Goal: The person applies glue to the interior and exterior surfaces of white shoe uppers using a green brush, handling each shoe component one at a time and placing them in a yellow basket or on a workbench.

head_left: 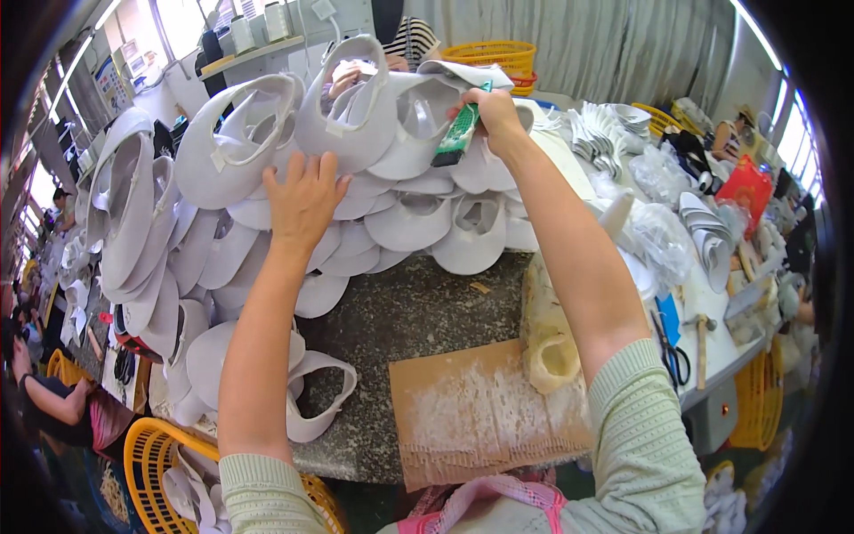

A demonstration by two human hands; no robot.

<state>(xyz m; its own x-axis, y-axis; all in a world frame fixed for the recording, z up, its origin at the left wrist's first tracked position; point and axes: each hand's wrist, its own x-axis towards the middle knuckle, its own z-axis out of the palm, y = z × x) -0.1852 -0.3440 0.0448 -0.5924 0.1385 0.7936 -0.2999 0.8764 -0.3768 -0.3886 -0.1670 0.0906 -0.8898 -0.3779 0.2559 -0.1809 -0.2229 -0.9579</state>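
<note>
My right hand (491, 117) is closed round a flat brush (460, 129) with a green handle and dark bristles pointing down to the left. It is over the far side of a big pile of pale grey shoe uppers. My left hand (303, 198) has its fingers spread, the tips against the lower edge of a shoe upper (349, 125) that stands on top of the pile. Left of that hand leans another shoe upper (222, 151). Several more overlap beneath, and a single shoe upper (307, 429) lies at the near edge of the pile.
On the dark speckled worktop (391, 311) lie a smeared cardboard sheet (480, 400) and a stained, cut-open container (556, 356). Yellow baskets (147, 472) stand below left. Scissors (676, 356) and a hammer (703, 343) lie on the right table. A person in stripes (412, 43) is behind the pile.
</note>
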